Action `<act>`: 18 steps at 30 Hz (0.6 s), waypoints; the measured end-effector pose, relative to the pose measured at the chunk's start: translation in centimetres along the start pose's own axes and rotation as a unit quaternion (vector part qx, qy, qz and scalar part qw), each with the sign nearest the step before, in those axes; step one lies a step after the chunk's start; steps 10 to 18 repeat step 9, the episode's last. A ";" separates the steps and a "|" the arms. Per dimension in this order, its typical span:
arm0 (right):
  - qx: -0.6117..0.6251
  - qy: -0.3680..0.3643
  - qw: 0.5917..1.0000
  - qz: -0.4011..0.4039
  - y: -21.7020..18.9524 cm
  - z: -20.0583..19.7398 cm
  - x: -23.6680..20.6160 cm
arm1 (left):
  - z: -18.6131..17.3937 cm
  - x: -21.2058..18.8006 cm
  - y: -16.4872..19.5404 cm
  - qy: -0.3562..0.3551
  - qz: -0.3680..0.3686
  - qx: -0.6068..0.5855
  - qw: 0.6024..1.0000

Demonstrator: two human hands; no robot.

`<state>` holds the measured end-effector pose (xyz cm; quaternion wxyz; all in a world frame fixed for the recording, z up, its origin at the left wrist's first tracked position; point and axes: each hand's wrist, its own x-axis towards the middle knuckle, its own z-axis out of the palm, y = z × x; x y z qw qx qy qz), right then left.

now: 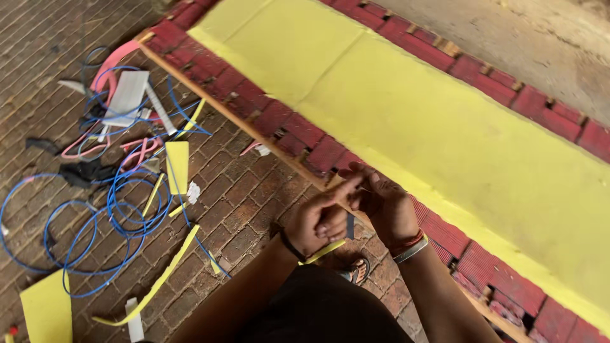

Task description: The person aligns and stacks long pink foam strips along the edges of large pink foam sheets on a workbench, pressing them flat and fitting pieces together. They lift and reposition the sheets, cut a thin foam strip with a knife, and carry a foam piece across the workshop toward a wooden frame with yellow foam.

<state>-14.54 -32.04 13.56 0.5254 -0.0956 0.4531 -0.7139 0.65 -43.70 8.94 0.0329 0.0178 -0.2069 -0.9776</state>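
1. Hands meet near the middle of the view, just over the near edge of a long wooden frame point(210, 95) woven with red webbing point(305, 130).
2. Left hand point(318, 222) is curled, its forefinger stretched up and to the right, the other fingers folded in. A thin yellow strip point(325, 251) sticks out beneath it; whether the fingers pinch it I cannot tell. A dark band circles that wrist.
3. Right hand point(384, 206) is cupped with fingers bent toward the left hand, the fingertips of both touching. What they pinch between them is too small to tell. Red and pale bangles sit on this wrist.
4. Yellow foam sheet point(406, 108) lies on the webbing and runs from far left to near right.
5. Brick floor point(248, 190) spreads to the left.
6. Blue cord point(114, 209) lies there in loose loops, well apart from the hands.
7. Pink cord point(111, 70) and a white flat piece point(127, 95) lie farther off, at far left.
8. Yellow foam offcuts are scattered on the bricks: a small panel point(178, 165), a long curved strip point(159, 279) and a piece at the near left corner point(46, 311).
9. Sandal point(359, 270) shows just below the hands.
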 end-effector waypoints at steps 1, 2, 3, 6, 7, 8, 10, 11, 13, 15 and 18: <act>0.028 -0.018 0.999 -0.017 0.3 1.2 0.6 | 0.0 -0.2 0.3 -0.007 -0.016 -0.019 1.000; 0.059 -0.036 0.997 -0.036 0.9 2.4 1.0 | 0.1 -0.4 0.5 0.007 -0.001 0.008 1.000; 0.090 -0.051 0.993 -0.057 1.6 3.3 1.5 | 0.2 -0.4 0.6 0.019 0.010 0.036 0.999; 0.101 -0.002 0.994 -0.038 4.3 5.1 2.8 | -0.3 -1.9 2.4 0.022 0.009 0.162 0.987; 0.107 0.033 0.993 -0.022 5.1 5.4 3.6 | -0.6 -2.3 3.3 0.017 0.005 0.211 0.977; 0.115 0.069 0.991 -0.005 6.0 5.8 4.6 | -1.0 -2.9 4.0 0.015 0.005 0.244 0.970; 0.127 0.108 0.986 0.012 7.2 6.3 5.3 | -1.3 -3.8 4.8 0.013 0.002 0.277 0.961; 0.127 0.108 0.986 0.012 7.2 6.3 5.3 | -1.3 -3.8 4.8 0.013 0.002 0.277 0.961; 0.127 0.108 0.986 0.012 7.2 6.3 5.3 | -1.3 -3.8 4.8 0.013 0.002 0.277 0.961; 0.127 0.108 0.986 0.012 7.2 6.3 5.3 | -1.3 -3.8 4.8 0.013 0.002 0.277 0.961; 0.127 0.108 0.986 0.012 7.2 6.3 5.3 | -1.3 -3.8 4.8 0.013 0.002 0.277 0.961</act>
